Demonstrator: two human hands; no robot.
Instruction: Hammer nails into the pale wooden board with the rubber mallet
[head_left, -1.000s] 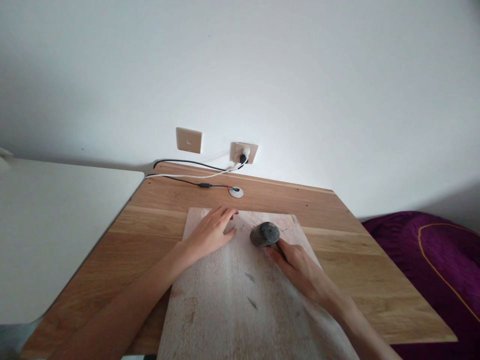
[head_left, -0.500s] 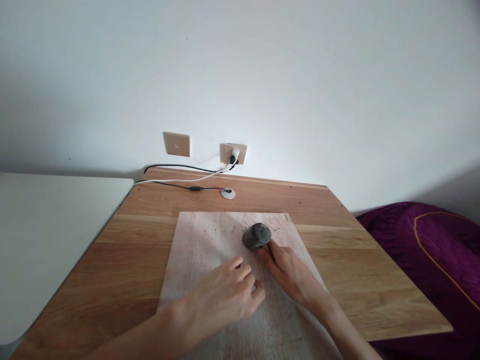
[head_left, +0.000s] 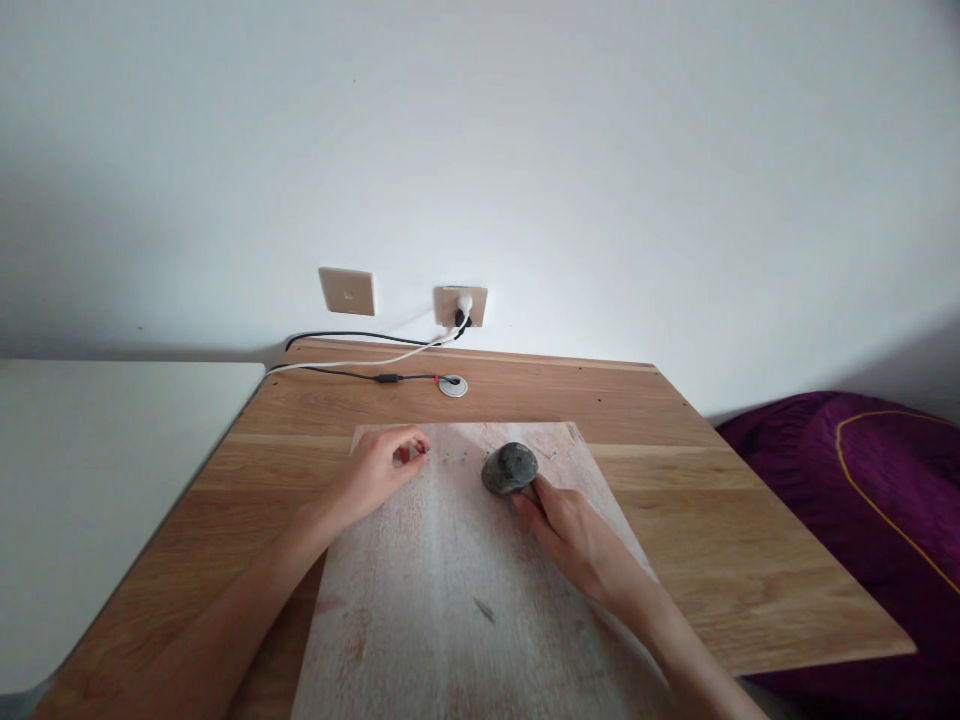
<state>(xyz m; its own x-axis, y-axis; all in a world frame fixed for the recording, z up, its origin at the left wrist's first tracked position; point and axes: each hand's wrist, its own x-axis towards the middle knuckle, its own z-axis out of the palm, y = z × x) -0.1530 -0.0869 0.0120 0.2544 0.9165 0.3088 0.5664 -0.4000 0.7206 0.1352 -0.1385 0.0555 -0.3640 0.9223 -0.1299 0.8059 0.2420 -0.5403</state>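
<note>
while the right hand (head_left: pixel 577 540) is closed around the handle of a hammer (head_left: pixel 510 468), the left hand (head_left: pixel 375 468) works at the far left part of a pale, worn board (head_left: pixel 405 600), as the head view shows. the left thumb and forefinger are drawn together in a narrow pinch, seemingly on a small nail, though the fingertips hide most of it and its point cannot be made out. the hammer's dark head is above the far part of the board, right of the left hand; whether it touches the surface is hard to tell.

between the left fingertips and the hammer a short row of small standing nails (head_left: pixel 465 456) runs along the board's far edge, and right of the hammer there is one more, a tilted nail (head_left: pixel 553 456). these look set in the wood, so that stretch of the row seems done, although how deep they go cannot be judged and the hammer may cover others.

what is left, by the look of it, is the spot under the left fingertips, where nothing appears driven in yet, and the loose metal, probably a nail or two (head_left: pixel 484 610), lying flat on the nearer middle of the board. the board itself lies on the wooden worktop (head_left: pixel 735 560), reaching out of sight at the near side.
</note>
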